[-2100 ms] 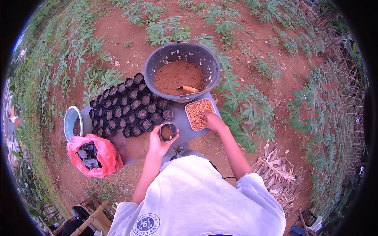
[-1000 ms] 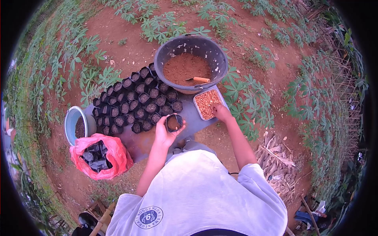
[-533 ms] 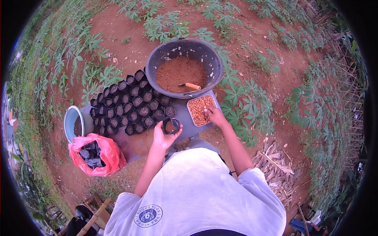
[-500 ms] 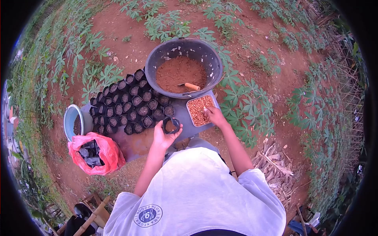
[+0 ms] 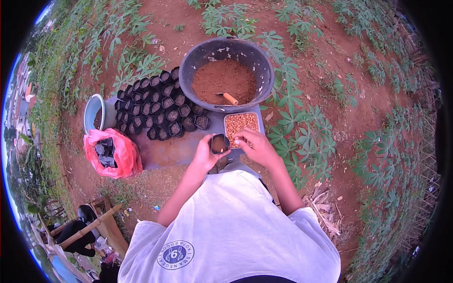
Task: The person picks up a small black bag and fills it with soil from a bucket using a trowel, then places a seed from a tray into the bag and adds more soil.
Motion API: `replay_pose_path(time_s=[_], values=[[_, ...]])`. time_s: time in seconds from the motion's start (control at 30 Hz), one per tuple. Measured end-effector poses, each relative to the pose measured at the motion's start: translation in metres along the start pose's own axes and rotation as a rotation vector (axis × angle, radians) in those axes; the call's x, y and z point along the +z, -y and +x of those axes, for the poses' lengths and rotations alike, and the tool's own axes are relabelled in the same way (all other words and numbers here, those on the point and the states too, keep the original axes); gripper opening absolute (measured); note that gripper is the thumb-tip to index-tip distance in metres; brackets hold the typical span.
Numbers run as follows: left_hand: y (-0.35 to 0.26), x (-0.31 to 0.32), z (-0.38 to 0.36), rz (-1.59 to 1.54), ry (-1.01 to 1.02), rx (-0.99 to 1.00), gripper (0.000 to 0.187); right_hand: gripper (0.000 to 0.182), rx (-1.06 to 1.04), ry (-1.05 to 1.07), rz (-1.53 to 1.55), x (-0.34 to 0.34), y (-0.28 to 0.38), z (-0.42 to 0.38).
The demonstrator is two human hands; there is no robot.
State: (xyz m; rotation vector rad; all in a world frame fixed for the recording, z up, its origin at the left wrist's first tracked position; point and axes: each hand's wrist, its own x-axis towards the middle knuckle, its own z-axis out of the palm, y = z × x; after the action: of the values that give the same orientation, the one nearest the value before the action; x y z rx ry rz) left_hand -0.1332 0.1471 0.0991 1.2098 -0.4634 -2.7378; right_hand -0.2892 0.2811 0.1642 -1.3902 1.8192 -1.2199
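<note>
My left hand (image 5: 205, 154) is wrapped round a small black planting bag (image 5: 219, 144) with brown soil in it, holding it upright at the table's front edge. Just to its right is my right hand (image 5: 256, 146), its thumb and fingertips pinched together close to the bag's rim. What sits between those fingertips is too small to make out. Beneath and behind the right hand stands a square tray of orange-brown seeds (image 5: 239, 123), partly covered by the fingers.
Behind the tray stands a large black tub (image 5: 188, 80) of soil with a wooden-handled trowel (image 5: 230, 98). Several soil-filled black bags (image 5: 155, 107) crowd the table's left. A pale bucket (image 5: 109, 113) and a red plastic bag (image 5: 127, 160) holding black bags stand at the left end.
My right hand has left the seeds and come back to the bag. My left hand has brought the bag rightward, closer to the tray. The camera view has shifted.
</note>
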Motion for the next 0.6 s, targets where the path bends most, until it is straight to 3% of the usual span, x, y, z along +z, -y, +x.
replay_pose_path(time_s=[0.07, 0.13, 0.37, 0.6], values=[[0.008, 0.007, -0.002, -0.006, -0.086, 0.058, 0.029, 0.015, -0.028, 0.040, -0.044, 0.000, 0.008, 0.004], [0.014, 0.005, 0.001, -0.011, -0.065, 0.072, 0.029, 0.015, -0.167, 0.099, -0.132, -0.002, 0.013, 0.007], [0.028, 0.009, -0.001, -0.040, -0.066, 0.125, 0.030, 0.017, -0.251, 0.184, -0.207, 0.001, 0.012, 0.011], [0.022, 0.022, -0.016, -0.074, -0.085, 0.176, 0.028, 0.026, -0.171, 0.233, -0.097, 0.004, 0.011, 0.017]])
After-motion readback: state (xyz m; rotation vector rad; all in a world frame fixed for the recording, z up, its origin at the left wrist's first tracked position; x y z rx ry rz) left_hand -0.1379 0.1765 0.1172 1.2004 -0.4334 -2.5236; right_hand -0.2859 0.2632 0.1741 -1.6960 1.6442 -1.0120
